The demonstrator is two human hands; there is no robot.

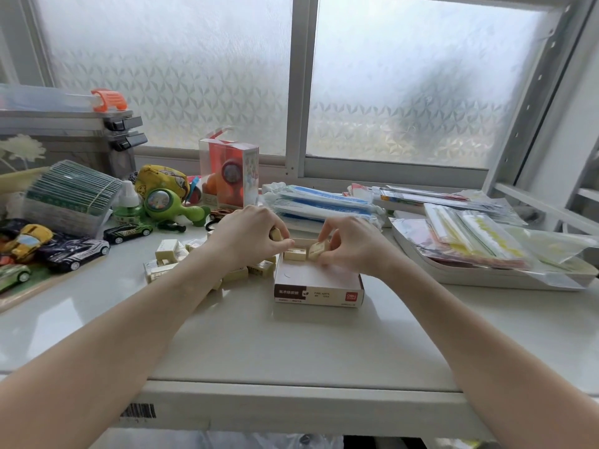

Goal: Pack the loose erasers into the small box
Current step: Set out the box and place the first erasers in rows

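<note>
From my head camera, I see the small box (319, 280) lying open on the white table (291, 345), with one eraser (295, 254) already set at its far end. My right hand (351, 246) pinches a second eraser (319, 249), tilted, just over that far end. My left hand (251, 236) curls around another eraser (275, 234) at the box's left edge. The loose erasers (201, 260) lie heaped on the table left of the box, partly under my left wrist.
</note>
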